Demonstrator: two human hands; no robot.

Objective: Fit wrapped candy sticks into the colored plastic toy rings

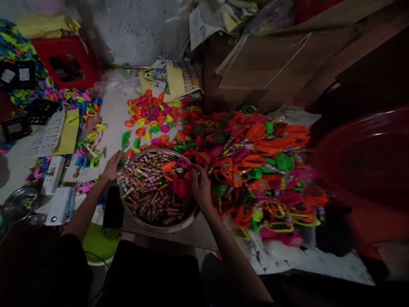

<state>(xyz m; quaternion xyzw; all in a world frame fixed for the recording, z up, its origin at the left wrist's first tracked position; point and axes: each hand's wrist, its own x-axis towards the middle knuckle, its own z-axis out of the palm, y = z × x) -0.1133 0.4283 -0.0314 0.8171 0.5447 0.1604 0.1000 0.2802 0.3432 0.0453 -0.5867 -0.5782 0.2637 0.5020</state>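
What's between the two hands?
Between the left hand and right hand sits the metal bowl of small wrapped sticks, with orange and pink pieces on top toward the right hand. Head view shows it.

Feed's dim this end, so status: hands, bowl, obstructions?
Left hand beside metal bowl; right hand over its right rim. Bowl holds small wrapped pieces. Colourful plastic heap crowds its right side.

Light is dim, detail softly blurred, and shadow darkens the red basin (367, 157).
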